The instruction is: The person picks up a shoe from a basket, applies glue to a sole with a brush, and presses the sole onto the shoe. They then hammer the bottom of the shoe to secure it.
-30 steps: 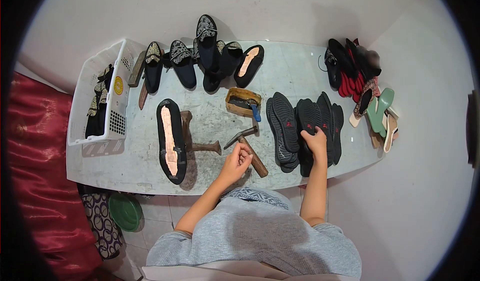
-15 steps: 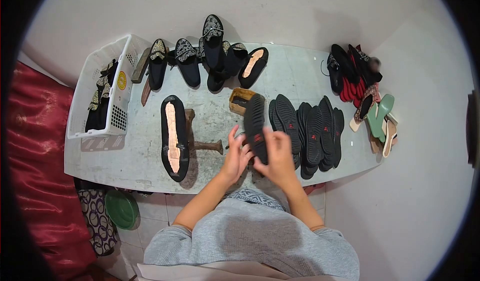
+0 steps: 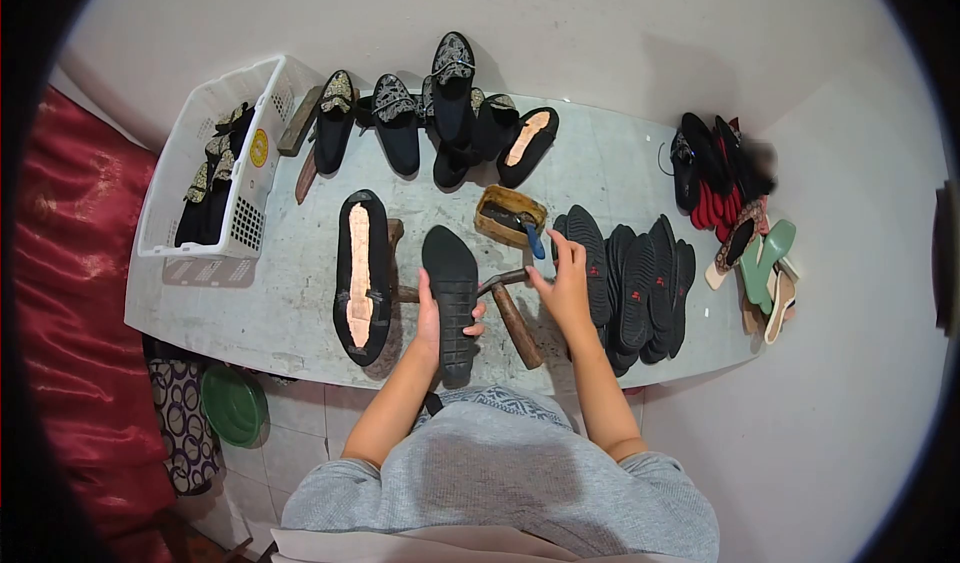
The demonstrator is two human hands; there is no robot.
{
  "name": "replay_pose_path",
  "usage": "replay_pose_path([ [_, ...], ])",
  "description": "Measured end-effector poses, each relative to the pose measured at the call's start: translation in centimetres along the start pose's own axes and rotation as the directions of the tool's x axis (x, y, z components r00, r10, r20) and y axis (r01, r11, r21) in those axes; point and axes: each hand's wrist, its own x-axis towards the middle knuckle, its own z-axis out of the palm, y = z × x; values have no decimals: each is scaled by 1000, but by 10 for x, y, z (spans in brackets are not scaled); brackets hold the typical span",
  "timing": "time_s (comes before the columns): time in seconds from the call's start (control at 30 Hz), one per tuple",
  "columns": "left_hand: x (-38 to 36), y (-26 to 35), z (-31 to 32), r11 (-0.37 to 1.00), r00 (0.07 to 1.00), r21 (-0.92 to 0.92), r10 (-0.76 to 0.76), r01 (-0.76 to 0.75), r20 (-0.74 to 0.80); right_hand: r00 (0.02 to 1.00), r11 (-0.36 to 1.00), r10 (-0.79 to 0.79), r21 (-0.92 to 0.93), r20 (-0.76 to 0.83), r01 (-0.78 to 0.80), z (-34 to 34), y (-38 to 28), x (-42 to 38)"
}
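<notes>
My left hand is closed around a black shoe sole, its grooved side facing up. To the right of it, my right hand holds nothing, thumb and fingers apart, close to the blue handle that sticks out of a yellowish box. A hammer with a wooden handle lies between my hands. Left of the sole, an upturned black shoe with a pale strip along its bottom rests at a shoe stand, which is partly hidden.
Stacked black soles lie right of my right hand. Black shoes line the back of the table. A white basket stands at left; red-lined shoes and green shoe parts sit at right.
The sole has turned over and moved left and down, now in my left hand alone. My right hand has let go and opened near the box. The whole view has shifted slightly.
</notes>
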Motion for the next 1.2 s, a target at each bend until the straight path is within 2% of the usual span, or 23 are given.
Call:
replay_pose_path([
  [0.07,2,4,-8,996,1000,89,-3,1,30,971,974,184,107,154,-202,13,22,8],
  [0.1,2,5,-8,996,1000,87,2,-4,29,971,974,181,108,158,-199,20,34,11],
  [0.17,0,6,-6,964,996,265,34,-11,-81,986,996,-21,86,167,6,32,50,16],
  [0.23,-4,8,-5,969,999,246,27,-15,-45,987,996,-31,90,157,16,36,44,27],
  [0.3,-7,9,-2,974,1000,226,15,-13,-6,981,989,-117,106,155,101,41,44,36],
  [0.37,-9,10,-1,987,995,163,-9,-8,98,986,989,-107,118,127,92,41,39,40],
  [0.53,-4,15,-7,986,992,164,14,-35,127,987,977,-154,159,43,145,43,30,42],
  [0.6,-2,15,-4,984,992,171,18,-40,123,985,977,-115,197,132,87,46,38,40],
  [0.7,-2,16,4,975,994,210,45,-66,104,992,974,-110,206,67,95,42,41,40],
  [0.83,-3,19,13,979,975,185,45,-86,215,987,976,-41,219,153,7,27,30,45],
  [0.9,-5,17,17,985,969,153,37,-76,242,995,967,-96,240,32,85,6,1,49],
  [0.93,-6,17,19,976,969,198,38,-88,246,983,961,-182,206,-37,186,-2,-9,51],
  [0.97,-6,17,22,965,968,242,38,-101,250,983,961,-182,206,-35,186,-11,-21,53],
  [1.03,-8,16,26,960,963,261,28,-100,267,935,911,-335,214,-114,352,-33,-54,56],
  [1.1,-9,14,26,956,959,278,16,-98,284,925,895,-366,232,-102,380,-46,-72,55],
  [1.2,-8,12,24,952,962,296,-5,-79,273,831,789,-556,316,1,527,-53,-96,54],
])
